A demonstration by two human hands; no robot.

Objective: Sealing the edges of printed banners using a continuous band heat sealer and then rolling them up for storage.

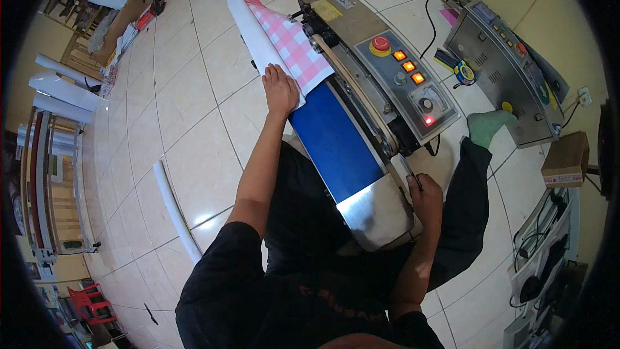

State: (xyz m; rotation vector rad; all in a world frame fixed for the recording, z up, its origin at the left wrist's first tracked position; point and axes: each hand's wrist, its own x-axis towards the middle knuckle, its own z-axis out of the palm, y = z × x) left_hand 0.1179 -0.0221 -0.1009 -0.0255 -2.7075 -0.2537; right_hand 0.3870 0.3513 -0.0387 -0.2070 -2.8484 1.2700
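Pink and white checks covered the right part of a long sheet (297, 55), whose left part was a plain white strip (248, 26) running beside them to its far end, where a red patterned patch showed. The left hand (281, 90) lay on the near end of this white strip, its fingers (274, 72) straight, close together and pointing away from the body; they rested flat on the strip, which passed beneath them, while the checks lay just to their right. The sheet's near edge lay across the far part of a blue belt (339, 142), and its right edge reached the side of the sealing machine (336, 16).

Well apart from the sheet, the right hand (426, 199) was beside the bare metal plate (378, 213) at the belt's near end. Its fingers were curled, with a thin dark piece showing at them; whether they gripped it, I cannot tell.

On the machine's control panel, a red button (381, 44) stood near three lit orange switches (409, 66). Beyond the panel, a tape measure (464, 73) lay next to a second steel machine (497, 71), near a foot in a green sock (487, 126).
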